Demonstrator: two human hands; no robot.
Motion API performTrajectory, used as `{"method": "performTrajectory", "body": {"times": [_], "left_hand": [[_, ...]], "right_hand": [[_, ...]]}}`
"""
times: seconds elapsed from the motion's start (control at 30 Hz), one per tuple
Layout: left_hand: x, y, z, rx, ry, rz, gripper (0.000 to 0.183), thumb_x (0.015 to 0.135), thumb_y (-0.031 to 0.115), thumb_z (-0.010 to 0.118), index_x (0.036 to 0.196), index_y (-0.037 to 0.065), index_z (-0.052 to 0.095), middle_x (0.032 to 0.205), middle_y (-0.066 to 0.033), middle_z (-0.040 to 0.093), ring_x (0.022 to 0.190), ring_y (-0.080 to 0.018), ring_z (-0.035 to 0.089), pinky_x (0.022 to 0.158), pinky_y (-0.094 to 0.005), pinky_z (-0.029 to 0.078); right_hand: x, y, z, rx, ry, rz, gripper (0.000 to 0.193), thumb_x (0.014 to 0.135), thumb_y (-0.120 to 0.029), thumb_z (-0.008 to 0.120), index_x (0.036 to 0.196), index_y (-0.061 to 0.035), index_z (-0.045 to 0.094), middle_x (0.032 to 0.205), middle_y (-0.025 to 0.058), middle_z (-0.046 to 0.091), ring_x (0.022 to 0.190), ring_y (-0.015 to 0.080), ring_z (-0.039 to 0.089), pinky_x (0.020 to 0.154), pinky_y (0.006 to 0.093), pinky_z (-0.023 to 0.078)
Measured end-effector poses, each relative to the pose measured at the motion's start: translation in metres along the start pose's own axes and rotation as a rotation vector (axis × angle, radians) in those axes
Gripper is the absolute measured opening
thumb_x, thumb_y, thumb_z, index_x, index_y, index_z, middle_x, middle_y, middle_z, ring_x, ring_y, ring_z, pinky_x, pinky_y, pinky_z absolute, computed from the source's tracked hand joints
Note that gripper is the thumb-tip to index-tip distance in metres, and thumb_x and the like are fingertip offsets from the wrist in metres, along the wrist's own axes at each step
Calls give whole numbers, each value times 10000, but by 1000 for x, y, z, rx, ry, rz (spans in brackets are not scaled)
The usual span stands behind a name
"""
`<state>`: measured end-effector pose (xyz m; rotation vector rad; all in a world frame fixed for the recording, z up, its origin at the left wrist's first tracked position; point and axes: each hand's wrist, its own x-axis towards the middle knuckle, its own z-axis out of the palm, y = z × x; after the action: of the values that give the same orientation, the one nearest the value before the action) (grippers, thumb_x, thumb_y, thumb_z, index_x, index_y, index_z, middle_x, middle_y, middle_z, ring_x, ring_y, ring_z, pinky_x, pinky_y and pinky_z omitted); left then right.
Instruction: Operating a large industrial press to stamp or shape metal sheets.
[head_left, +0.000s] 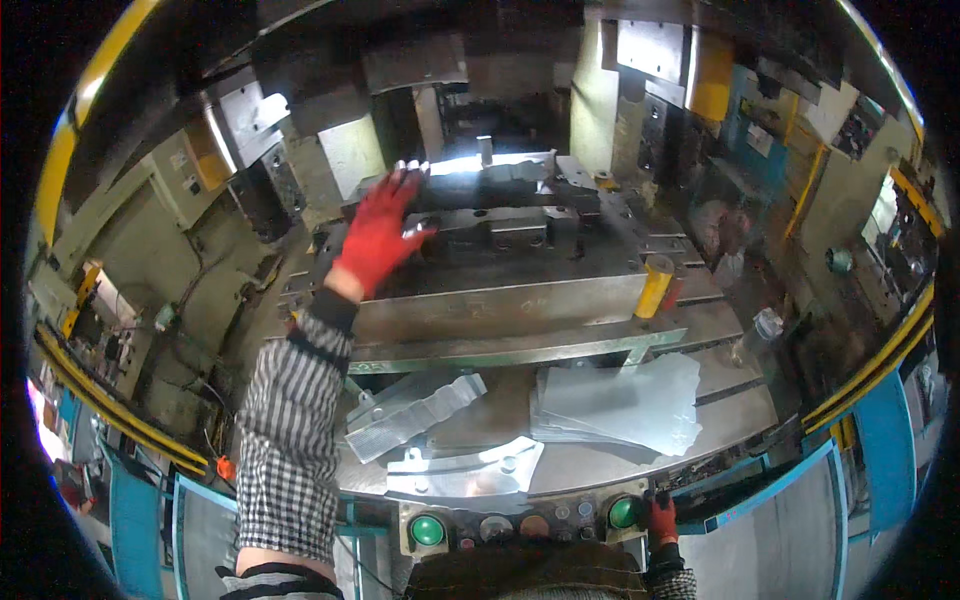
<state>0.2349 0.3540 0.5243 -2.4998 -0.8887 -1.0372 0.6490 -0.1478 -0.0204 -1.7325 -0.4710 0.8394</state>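
A: What is closest to the wearer?

B: The control panel, with a round green button near its right end. The gloved right hand is just beside that; it is small and dark, so I cannot tell whether its fingers press, curl or rest.

A: And past the panel?

B: The metal surface. A shaped silver piece lies at its front edge, and a second shaped piece sits slanted just behind it, to the left.

A: So those two look done?

B: I would judge so: both have formed contours. To the right lies a loose stack of flat sheets, which look unshaped, so that is probably what is left. Their number is hard to tell.

A: Farther back?

B: The heavy steel block with dark tooling on top. The left hand, in a red glove, reaches over its left part, fingers spread, seemingly gripping nothing. Whether it touches is unclear.

A: Anything beyond?

B: A bright metal strip at the tooling's rear; workpiece or fixture, I cannot say.
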Motion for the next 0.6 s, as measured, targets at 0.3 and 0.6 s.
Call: {"method": "performTrajectory", "body": {"times": [0.3,0.6], "left_hand": [[65,-37,74,-185,-100,-34,396,840,108,651,1234,77,639,1212,-142,668,1148,-324,629,970,-388,492],[-46,48,-4,-217,179,-153,393,852,30,689,1242,19,650,1229,-171,685,1162,-293,647,995,-375,479]], "right_hand": [[-20,-66,-59,346,319,-67,527,918,-184,692,1391,-27,520,1210,89,659,1084,174,609,918,309,494],[40,-148,-22,324,45,69,277,972,-246,629,1062,10,687,923,88,735,763,153,690,702,296,552]]}}
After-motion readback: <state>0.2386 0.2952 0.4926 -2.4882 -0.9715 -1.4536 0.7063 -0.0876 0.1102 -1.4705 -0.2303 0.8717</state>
